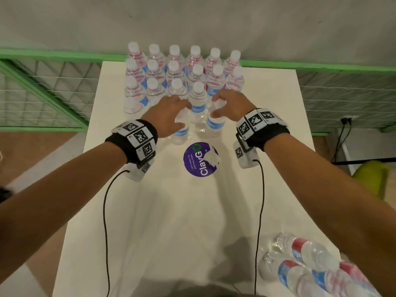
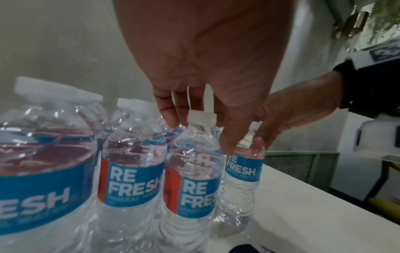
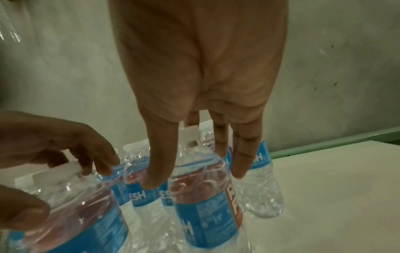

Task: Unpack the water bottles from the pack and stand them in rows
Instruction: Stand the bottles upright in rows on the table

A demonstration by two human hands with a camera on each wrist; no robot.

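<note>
Near edge, right: pack [image 1: 310, 266] lay on the table [image 1: 150, 232], bottles still inside. Mid-table, left hand [image 1: 169, 115] and right hand [image 1: 230, 103] each hovered over an upright bottle's cap, fingers loose, gripping nothing. Beyond stood the rows [image 1: 184, 69]. Bottles judged full, thin-walled, slick; best held at neck.
</note>
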